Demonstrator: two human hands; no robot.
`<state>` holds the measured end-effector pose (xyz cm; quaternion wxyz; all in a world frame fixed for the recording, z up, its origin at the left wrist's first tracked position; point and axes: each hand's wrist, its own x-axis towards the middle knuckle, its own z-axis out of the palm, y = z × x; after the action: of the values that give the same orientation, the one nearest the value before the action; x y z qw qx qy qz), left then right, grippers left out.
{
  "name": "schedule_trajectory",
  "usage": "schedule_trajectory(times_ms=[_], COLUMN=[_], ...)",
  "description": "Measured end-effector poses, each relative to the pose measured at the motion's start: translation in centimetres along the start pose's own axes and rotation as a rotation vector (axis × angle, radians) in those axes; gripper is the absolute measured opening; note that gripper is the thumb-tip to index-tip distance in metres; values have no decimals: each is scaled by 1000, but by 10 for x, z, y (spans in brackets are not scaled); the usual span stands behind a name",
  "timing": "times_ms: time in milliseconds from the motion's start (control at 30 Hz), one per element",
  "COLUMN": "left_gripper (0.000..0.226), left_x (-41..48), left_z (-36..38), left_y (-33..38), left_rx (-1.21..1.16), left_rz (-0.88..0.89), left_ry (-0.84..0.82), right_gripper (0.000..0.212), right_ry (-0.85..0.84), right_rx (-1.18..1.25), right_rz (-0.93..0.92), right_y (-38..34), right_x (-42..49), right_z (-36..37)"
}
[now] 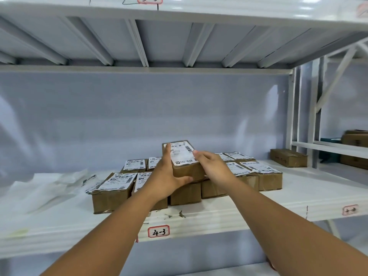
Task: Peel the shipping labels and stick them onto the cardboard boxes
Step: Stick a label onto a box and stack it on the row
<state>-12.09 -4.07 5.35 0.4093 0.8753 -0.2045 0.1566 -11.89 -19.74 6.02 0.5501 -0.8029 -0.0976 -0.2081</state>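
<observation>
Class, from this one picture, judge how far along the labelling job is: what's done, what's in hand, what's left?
Done: the clustered boxes on the shelf carry labels. In hand: the left hand and right hand hold a labelled box over them. Left: a plain box further right shows no label.

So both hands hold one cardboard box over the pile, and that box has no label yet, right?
No: the head view shows the held box already has a label on top. The left hand and right hand do hold it over the pile.
</observation>
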Motion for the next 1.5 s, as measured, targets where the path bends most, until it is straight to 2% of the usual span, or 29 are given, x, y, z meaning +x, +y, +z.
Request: schedule_trajectory(times_ms=[67,167,267,400,533,633,833,1033,1200,1367,1500], left_gripper=[115,104,95,76,63,59,56,45,29,40,43], left_x=[0,-3,-6,-7,3,15,41,62,101,129,135], left_z=[0,6,16,38,64,88,133,159,159,165,175], left_y=[5,15,29,57,80,100,126,126,120,101,82], left_rx=[-75,-104,-119,-87,-104,-182,-152,147,272,366,404], left_rz=[50,96,154,205,238,236,255,295,223,118,71], left_ry=[65,97,121,92,68,91,98,-3,-63,-218,-307], right_gripper=[15,29,34,35,24,30,40,29,37,46,26], right_ry=[-2,-22,-8,120,269,298,360,514,677,717,741], right_rx=[180,492,579,585,510,520,540,530,417,343,351], right_rz=[3,78,49,53,66,45,53,103,245,332,388], right_y=[-7,-17,-18,-3,11,20,48,83,119,146,162], right_x=[-6,-14,-23,-30,-29,-30,-26,-14,19,60,93], right_z=[-2,-13,-32,-66,-100,-126,-165,-190,-205,-207,-207])
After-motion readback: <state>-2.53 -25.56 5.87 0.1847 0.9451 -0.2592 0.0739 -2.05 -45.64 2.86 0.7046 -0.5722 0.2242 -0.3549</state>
